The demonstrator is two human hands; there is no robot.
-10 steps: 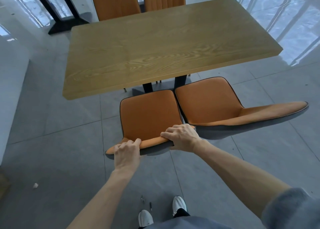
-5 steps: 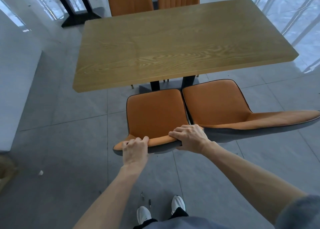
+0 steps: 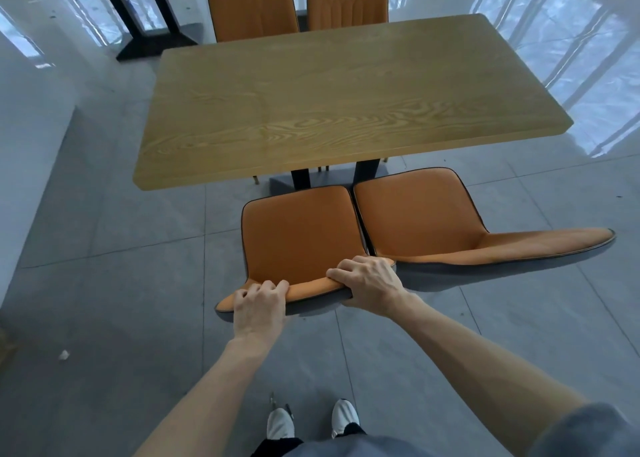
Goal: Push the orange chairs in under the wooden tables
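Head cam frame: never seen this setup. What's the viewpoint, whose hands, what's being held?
There is no robot here. A person wears one wide-angle camera on the head, looking forward and down, so you see their own arms, grey shorts and white shoes. Both bare hands hold the curved top edge of the backrest of the near-left orange padded chair: the left hand near its left end, the right hand near its right end, each grip closed over the edge. A second orange padded chair stands right beside it. Both seats are clear of the rectangular wooden table, not yet under it. Two more orange chair backs show on the far side. Nothing lies on the tabletop.
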